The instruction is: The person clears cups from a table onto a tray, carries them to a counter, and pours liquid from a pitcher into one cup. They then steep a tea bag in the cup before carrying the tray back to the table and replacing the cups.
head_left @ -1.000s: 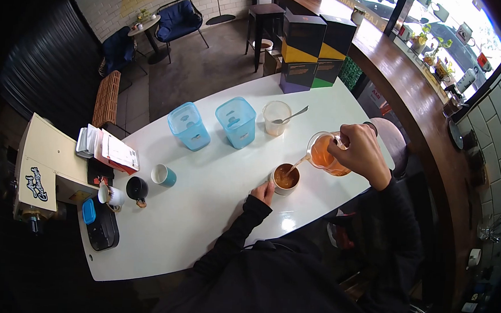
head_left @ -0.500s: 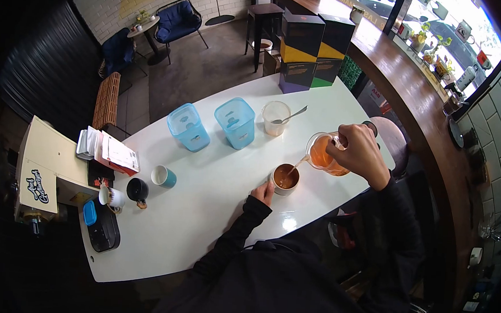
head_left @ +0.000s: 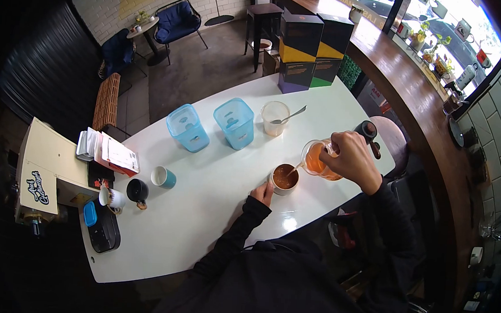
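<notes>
My right hand [head_left: 355,159] is closed round a clear glass pitcher [head_left: 313,158] and holds it tilted to the left. Amber liquid runs in a thin stream from its lip into a mug [head_left: 283,191] standing on the white table [head_left: 200,222]. Brown liquid with a bubbly surface shows inside the mug. The closed fingers of my left hand [head_left: 262,193] grip the mug's left side; a handle there is hidden, if it has one. Behind the mug stands a translucent tub [head_left: 274,127] with a spoon [head_left: 292,115] leaning in it.
Two blue plastic containers [head_left: 186,131] stand at the table's far side. Stacked dark boxes [head_left: 300,36] fill the far right corner. A teal cup [head_left: 169,178], a black cup [head_left: 137,191] and a white mug [head_left: 113,197] are at left. A black round vessel [head_left: 367,130] sits beyond my right hand.
My right hand has moved the pitcher slightly left and up, revealing more of the black vessel behind it. The stream continues, and the mug looks fuller. My left hand is nearly still.
</notes>
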The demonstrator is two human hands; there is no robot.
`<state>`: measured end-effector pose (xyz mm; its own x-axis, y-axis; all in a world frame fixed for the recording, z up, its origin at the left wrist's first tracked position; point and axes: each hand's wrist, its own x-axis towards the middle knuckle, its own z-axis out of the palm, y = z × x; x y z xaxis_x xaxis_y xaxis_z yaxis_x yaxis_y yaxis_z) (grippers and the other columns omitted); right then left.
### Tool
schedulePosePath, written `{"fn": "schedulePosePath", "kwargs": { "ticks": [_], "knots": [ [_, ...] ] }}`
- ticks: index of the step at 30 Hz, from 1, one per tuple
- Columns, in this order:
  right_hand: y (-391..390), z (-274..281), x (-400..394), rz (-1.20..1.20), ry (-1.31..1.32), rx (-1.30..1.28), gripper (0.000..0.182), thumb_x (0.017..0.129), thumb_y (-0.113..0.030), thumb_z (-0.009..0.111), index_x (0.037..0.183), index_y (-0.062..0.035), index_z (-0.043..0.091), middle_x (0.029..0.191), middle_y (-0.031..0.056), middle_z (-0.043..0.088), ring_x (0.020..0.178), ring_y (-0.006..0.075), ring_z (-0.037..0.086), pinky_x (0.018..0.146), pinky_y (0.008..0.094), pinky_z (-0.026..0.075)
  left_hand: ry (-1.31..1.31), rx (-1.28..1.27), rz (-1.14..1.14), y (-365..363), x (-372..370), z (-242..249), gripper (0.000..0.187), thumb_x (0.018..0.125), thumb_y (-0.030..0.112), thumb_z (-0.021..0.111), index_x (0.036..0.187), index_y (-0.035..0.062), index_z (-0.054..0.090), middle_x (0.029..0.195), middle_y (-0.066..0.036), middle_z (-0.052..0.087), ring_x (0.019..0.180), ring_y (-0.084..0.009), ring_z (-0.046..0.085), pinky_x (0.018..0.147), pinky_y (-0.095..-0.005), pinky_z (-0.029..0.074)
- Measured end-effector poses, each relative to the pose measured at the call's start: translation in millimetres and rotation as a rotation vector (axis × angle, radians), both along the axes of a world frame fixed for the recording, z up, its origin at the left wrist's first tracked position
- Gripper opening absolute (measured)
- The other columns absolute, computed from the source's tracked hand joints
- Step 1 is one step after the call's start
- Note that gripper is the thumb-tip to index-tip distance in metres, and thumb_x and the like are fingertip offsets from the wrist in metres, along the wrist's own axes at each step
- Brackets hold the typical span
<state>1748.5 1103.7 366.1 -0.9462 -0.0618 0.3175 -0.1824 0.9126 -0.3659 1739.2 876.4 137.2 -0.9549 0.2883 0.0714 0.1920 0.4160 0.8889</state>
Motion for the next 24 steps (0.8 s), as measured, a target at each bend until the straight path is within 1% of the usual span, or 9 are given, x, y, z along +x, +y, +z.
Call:
{"fn": "schedulePosePath", "kwargs": {
  "ticks": [4, 9, 11, 12, 16, 19, 21, 24],
  "knots": [
    [-5, -19, 0, -0.023, -0.031, -0.004, 0.027, 0.065, -0.019, 0.063, 0.057, 0.0055, 0.054, 0.053, 0.021, 0.05, 0.051, 0.0347, 0.053, 0.053, 0.0386, 0.043, -0.021, -0.028, -0.001, 0, -1, 1, 0.045, 0.095, 0.041, 0.039, 0.081, 0.0014, 0.056, 0.068, -0.024, 0.055, 0.068, -0.0441, 0.056, 0.057, -0.0467, 0.043],
    [-12, -39, 2, 0.003, -0.033, 0.013, 0.028, 0.064, -0.02, 0.063, 0.057, 0.0048, 0.055, 0.053, 0.0208, 0.05, 0.052, 0.0348, 0.053, 0.056, 0.0406, 0.043, 0.002, -0.005, 0.0, 0, -2, -4, 0.044, 0.095, 0.039, 0.04, 0.08, 0.0013, 0.056, 0.068, -0.024, 0.055, 0.067, -0.0441, 0.056, 0.057, -0.0466, 0.042],
    [-15, -44, 2, 0.015, -0.038, 0.035, 0.029, 0.066, -0.022, 0.062, 0.056, 0.0039, 0.056, 0.052, 0.0214, 0.051, 0.05, 0.0374, 0.053, 0.06, 0.0405, 0.046, 0.001, 0.011, 0.001, 0, -2, -4, 0.044, 0.095, 0.039, 0.04, 0.08, 0.0011, 0.056, 0.068, -0.024, 0.055, 0.067, -0.0441, 0.056, 0.056, -0.0465, 0.042],
    [-16, -45, 2, 0.008, -0.052, 0.045, 0.028, 0.066, -0.022, 0.062, 0.056, 0.0039, 0.056, 0.052, 0.0213, 0.051, 0.05, 0.0369, 0.053, 0.061, 0.0404, 0.046, 0.012, 0.009, 0.003, 0, -2, -3, 0.043, 0.095, 0.039, 0.04, 0.08, 0.0011, 0.056, 0.068, -0.024, 0.055, 0.067, -0.0441, 0.056, 0.056, -0.0463, 0.042],
    [-17, -56, 3, 0.012, -0.012, 0.037, 0.028, 0.066, -0.022, 0.063, 0.057, 0.0043, 0.056, 0.053, 0.0216, 0.052, 0.052, 0.0369, 0.054, 0.061, 0.0411, 0.046, 0.028, 0.027, 0.008, 0, -2, -8, 0.042, 0.095, 0.038, 0.042, 0.082, 0.0009, 0.057, 0.069, -0.024, 0.055, 0.068, -0.0439, 0.056, 0.057, -0.046, 0.043],
    [-17, -59, 4, -0.006, -0.006, 0.002, 0.028, 0.066, -0.022, 0.063, 0.057, 0.0045, 0.056, 0.054, 0.0222, 0.053, 0.053, 0.0377, 0.055, 0.06, 0.0421, 0.046, 0.006, 0.016, 0.003, -1, 0, -2, 0.042, 0.095, 0.038, 0.042, 0.082, 0.0009, 0.057, 0.069, -0.024, 0.056, 0.068, -0.0439, 0.056, 0.057, -0.0459, 0.043],
    [-15, -64, 4, -0.034, -0.036, -0.007, 0.03, 0.066, -0.022, 0.064, 0.058, 0.0054, 0.054, 0.055, 0.0206, 0.052, 0.054, 0.0364, 0.054, 0.058, 0.0423, 0.045, 0.018, 0.022, 0.001, -1, -1, -1, 0.042, 0.095, 0.038, 0.042, 0.082, 0.0009, 0.057, 0.069, -0.024, 0.056, 0.069, -0.0439, 0.056, 0.058, -0.0459, 0.043],
    [-13, -70, 5, -0.039, -0.015, -0.006, 0.031, 0.067, -0.022, 0.065, 0.058, 0.0048, 0.053, 0.056, 0.0202, 0.053, 0.057, 0.0364, 0.055, 0.058, 0.0425, 0.044, 0.029, 0.035, -0.005, -1, -1, -2, 0.042, 0.095, 0.038, 0.042, 0.082, 0.0008, 0.056, 0.069, -0.024, 0.056, 0.069, -0.0439, 0.056, 0.058, -0.0461, 0.043]
  ]
}}
